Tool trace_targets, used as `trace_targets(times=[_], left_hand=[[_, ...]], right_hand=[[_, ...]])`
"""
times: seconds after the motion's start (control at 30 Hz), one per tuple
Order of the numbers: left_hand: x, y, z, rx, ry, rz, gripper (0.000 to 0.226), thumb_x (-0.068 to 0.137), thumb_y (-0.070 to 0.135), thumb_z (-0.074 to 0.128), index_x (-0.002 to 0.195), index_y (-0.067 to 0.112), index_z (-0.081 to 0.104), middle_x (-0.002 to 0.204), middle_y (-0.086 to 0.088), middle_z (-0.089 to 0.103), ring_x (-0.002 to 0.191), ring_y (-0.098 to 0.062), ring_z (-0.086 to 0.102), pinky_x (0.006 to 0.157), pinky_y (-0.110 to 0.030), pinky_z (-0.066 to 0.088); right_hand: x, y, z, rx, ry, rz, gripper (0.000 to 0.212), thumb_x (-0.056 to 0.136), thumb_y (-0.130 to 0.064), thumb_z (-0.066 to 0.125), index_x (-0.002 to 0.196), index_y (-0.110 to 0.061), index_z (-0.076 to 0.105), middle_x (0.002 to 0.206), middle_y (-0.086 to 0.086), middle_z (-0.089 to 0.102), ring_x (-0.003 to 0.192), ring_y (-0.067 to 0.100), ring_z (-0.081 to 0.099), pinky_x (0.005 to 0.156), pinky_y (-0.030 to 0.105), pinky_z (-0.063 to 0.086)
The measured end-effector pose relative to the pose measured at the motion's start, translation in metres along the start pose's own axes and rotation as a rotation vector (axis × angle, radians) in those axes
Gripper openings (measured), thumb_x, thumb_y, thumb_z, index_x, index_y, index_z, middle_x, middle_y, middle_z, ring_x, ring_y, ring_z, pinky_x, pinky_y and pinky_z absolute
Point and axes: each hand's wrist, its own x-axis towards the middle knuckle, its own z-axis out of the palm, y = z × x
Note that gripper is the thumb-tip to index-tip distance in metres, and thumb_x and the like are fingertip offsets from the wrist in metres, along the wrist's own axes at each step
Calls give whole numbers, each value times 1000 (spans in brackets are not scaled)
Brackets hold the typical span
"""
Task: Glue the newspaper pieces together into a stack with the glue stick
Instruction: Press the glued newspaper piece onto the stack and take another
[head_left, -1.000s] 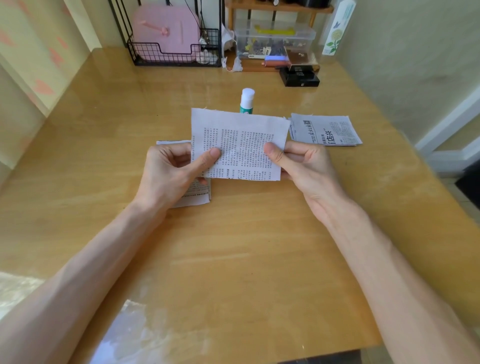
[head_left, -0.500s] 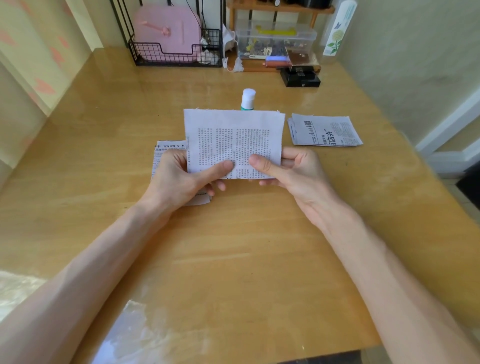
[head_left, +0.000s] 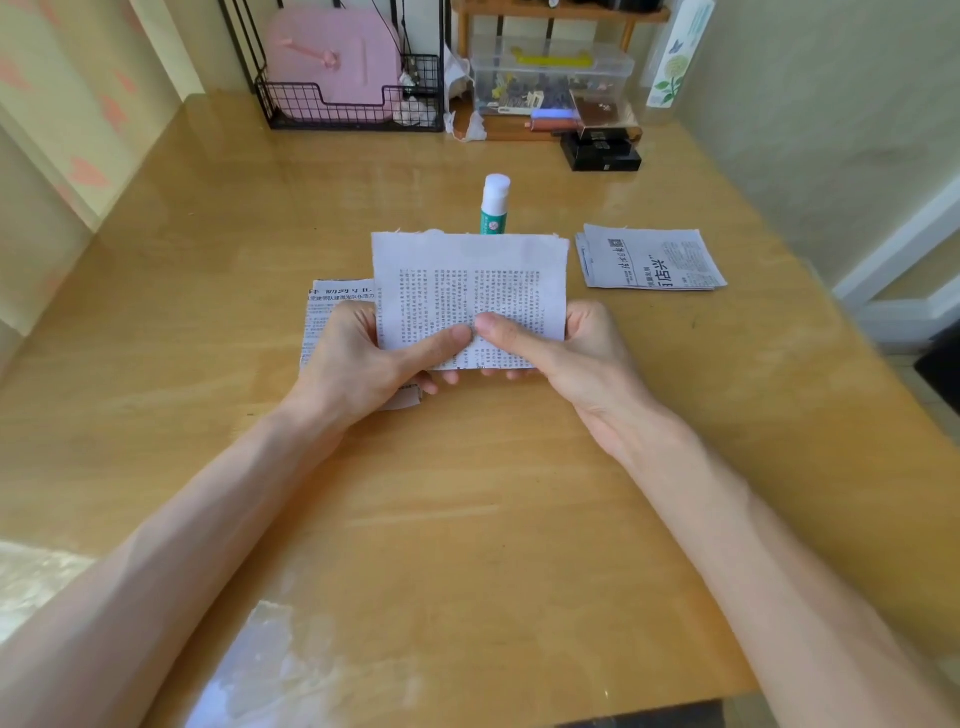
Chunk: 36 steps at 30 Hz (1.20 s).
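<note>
Both hands hold a newspaper piece upright above the wooden table. My left hand pinches its lower left part and my right hand pinches its lower right part, thumbs nearly meeting on the printed face. Under my left hand another newspaper piece lies flat, partly hidden. A small pile of newspaper pieces lies to the right. The glue stick, white cap on a green body, stands upright just behind the held piece.
At the table's back edge stand a black wire basket with a pink case, a clear plastic box of small items and a black box. A wall runs along the right side.
The held piece has sunk slightly toward me and both thumbs have slid inward along its face until they nearly touch. The glue stick and the right pile have not moved.
</note>
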Motion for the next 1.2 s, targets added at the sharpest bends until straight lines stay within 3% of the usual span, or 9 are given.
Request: trace_targets(times=[0.27,0.43,0.57,0.77,0.9,1.03,1.2], left_hand=[[-3,3,4,-66,111,20,11,91,20,78,100,14,80,88,6,81,65,-5,72,53,-18,55],[1,2,2,-88,35,3,21,81,29,79,91,11,80,83,-4,80,65,-15,74,63,-22,60],[3,-1,0,-56,45,23,14,86,22,80,88,8,79,72,-9,77,59,-14,70,64,-21,59],[3,-2,0,-68,20,29,23,80,28,82,89,7,80,83,-12,79,64,-18,72,65,-26,61],[3,0,0,-63,37,51,11,85,13,81,87,3,77,78,-6,78,60,-14,71,61,-21,58],[1,2,1,-99,14,42,18,83,17,81,91,2,77,81,-7,78,64,-16,72,62,-23,59],[1,0,1,-99,-10,30,17,84,13,81,97,3,77,91,-12,80,69,-18,75,66,-23,61]], right_hand=[[0,-1,0,5,-19,29,18,88,-23,85,102,-12,81,98,2,82,80,21,79,64,26,57],[2,-1,-3,11,10,-9,16,88,-20,84,101,-11,80,98,3,82,72,22,77,64,25,56],[1,-2,-7,32,2,31,22,86,-24,86,103,-9,80,99,5,82,79,24,79,69,29,58],[3,0,-9,20,6,32,18,84,-20,86,94,-6,80,85,12,81,75,23,79,69,25,61],[1,-1,-9,44,-35,29,31,77,-26,87,99,-4,80,91,12,81,83,26,80,73,27,62],[3,1,-10,26,-21,1,19,82,-18,86,95,-6,80,88,11,81,79,24,80,70,24,61],[1,1,-7,26,-80,5,26,81,-18,87,102,-5,80,95,11,82,84,25,80,75,29,64]])
